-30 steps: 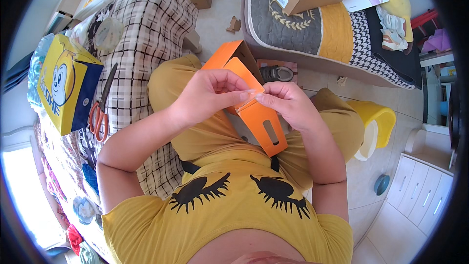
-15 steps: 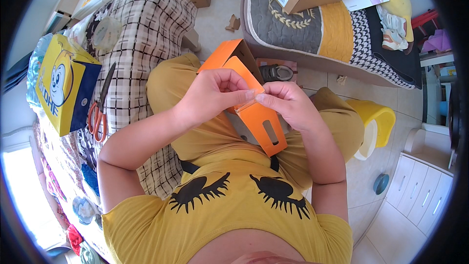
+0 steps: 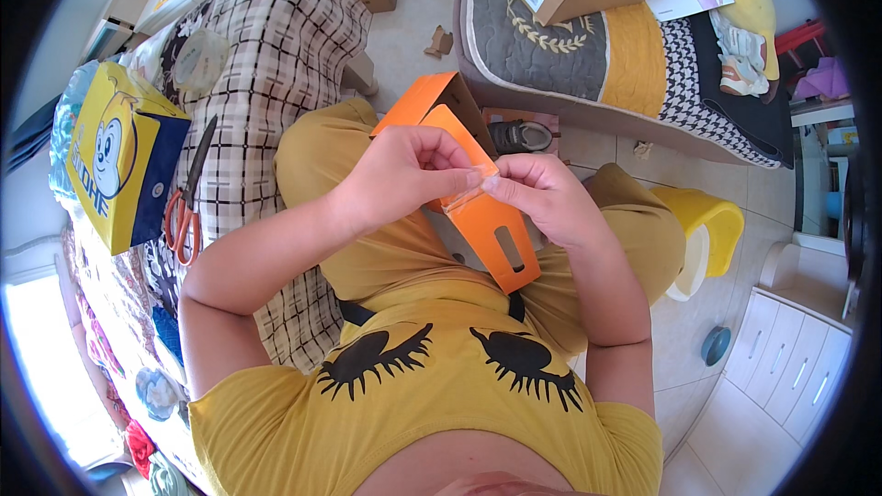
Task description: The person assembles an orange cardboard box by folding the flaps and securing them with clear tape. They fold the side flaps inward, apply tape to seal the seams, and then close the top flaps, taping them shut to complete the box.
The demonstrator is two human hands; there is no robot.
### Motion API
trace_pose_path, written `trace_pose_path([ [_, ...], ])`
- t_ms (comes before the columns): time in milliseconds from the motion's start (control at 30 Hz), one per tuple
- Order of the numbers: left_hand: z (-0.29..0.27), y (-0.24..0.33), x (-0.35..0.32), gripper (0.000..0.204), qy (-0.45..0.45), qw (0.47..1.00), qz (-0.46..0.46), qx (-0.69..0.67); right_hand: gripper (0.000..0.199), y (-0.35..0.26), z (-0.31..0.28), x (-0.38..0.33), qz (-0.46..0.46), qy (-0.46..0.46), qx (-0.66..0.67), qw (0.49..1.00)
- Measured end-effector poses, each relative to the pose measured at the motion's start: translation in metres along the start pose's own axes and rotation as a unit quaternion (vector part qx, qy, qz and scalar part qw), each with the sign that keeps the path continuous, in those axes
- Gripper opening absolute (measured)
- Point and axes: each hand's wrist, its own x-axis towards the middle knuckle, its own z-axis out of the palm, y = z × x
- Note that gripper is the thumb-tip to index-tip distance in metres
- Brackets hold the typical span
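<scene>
An orange cardboard box (image 3: 487,243) with a long handle slot sits tilted between my thighs, its dark inside showing at the far end. My left hand (image 3: 404,174) is closed, thumb and fingers pinching the box's upper edge. Right beside it, my right hand (image 3: 544,199) pinches the same edge, the thumbs almost meeting. A shiny clear strip shows along the edge at the fingertips; whether it is tape I cannot tell. Scissors with orange-red handles (image 3: 183,230) lie on the checked cloth to my left.
At the left, a yellow-and-blue box (image 3: 119,161) stands on the cloth-covered bed (image 3: 266,55). Ahead, an open brown carton (image 3: 597,0) rests on a grey-and-yellow quilted cover (image 3: 542,46). A dark shoe (image 3: 521,137) is on the floor, and a yellow plastic seat (image 3: 712,225) stands at my right.
My left hand and forearm have shifted very slightly up and left. Both hands keep their pinch on the orange box, which stays almost still.
</scene>
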Motion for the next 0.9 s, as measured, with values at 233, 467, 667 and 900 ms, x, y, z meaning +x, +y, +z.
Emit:
trace_pose_path([
  [233,-0.0025,0.0001,0.0025,0.017,-0.016,1.000,-0.009,0.009,0.020,0.0050,-0.0008,0.0010,-0.005,-0.002,0.004,1.000],
  [467,-0.0057,0.0069,0.0036,0.013,-0.044,0.998,-0.046,0.014,0.020,0.0065,0.0001,0.0013,-0.006,0.005,-0.002,1.000],
  [667,-0.0076,0.0035,0.0049,0.012,-0.048,0.998,-0.045,0.004,0.020,0.0045,0.0003,0.0012,-0.005,0.003,-0.012,1.000],
  [900,-0.0082,0.0067,0.0075,0.013,-0.057,0.997,-0.055,0.022,0.020,0.0075,0.0000,0.0017,-0.012,-0.003,-0.003,1.000],
])
